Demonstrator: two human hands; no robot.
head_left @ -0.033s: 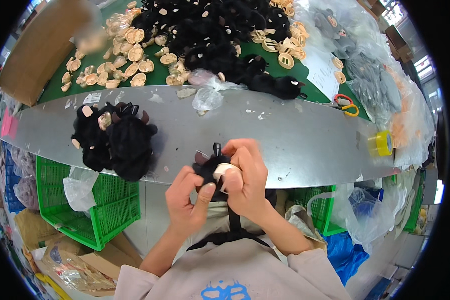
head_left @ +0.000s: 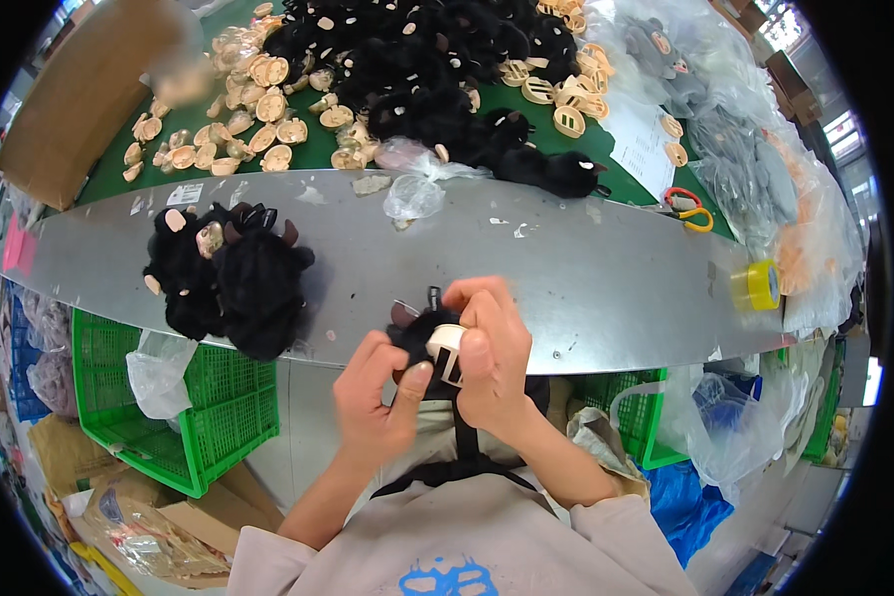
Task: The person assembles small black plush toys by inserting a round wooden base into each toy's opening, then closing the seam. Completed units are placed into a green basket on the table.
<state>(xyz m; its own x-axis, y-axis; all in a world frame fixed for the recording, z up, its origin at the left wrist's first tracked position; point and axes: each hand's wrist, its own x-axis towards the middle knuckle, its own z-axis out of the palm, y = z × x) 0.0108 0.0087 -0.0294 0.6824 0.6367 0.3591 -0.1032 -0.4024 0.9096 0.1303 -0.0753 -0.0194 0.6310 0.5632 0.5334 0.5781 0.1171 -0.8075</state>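
A small black plush piece [head_left: 412,341], with a brown ear-like flap and a short black loop, is held between my hands just over the table's near edge. My left hand [head_left: 379,395] is closed, pinching the black fur on its left side. Closed round the right side, my right hand [head_left: 495,356] grips a round cream plastic part [head_left: 445,341] set against the plush. Dark slots show on the part's face beside my right thumb. Fingers hide the rest of both pieces.
Finished-looking black plush toys [head_left: 258,288] lie on the metal tabletop [head_left: 606,288] at left. Behind are a black plush pile [head_left: 417,60], loose cream plastic parts [head_left: 268,104], scissors [head_left: 690,207] and yellow tape [head_left: 763,285]. Green crates [head_left: 194,437] stand below the near edge.
My right thumb has shifted slightly right across the cream plastic part, so more of its dark slots shows. Both hands still hold the pieces in nearly the same place.
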